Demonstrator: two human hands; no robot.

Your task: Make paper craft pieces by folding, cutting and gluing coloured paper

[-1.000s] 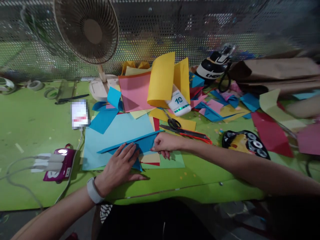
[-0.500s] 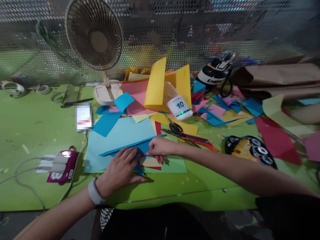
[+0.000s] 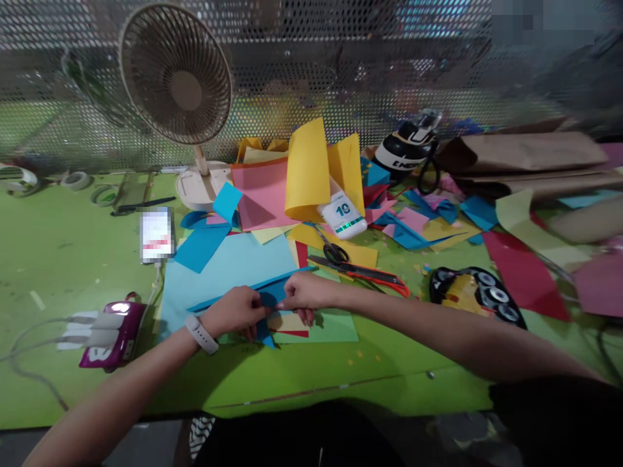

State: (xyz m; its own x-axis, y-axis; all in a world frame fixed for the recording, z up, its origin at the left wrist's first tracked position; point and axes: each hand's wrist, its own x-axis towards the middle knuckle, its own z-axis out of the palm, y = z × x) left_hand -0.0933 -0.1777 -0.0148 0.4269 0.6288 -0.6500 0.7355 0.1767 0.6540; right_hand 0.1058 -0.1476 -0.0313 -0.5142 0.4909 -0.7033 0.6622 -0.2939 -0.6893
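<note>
Blue paper (image 3: 274, 296): deep blue, plain, creased, middle partly covered.
Long edge (image 3: 273, 281): folded into a narrow strip, slanting up from left to right.
Pointed corner (image 3: 265, 335): projecting toward the near side.
Resting place: across light blue sheet (image 3: 257, 256), over other coloured papers.

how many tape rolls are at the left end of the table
3. The first roll is farthest left, partly cut off by the picture's edge; the second roll is to its right; the third roll is closest to the fan.
</note>
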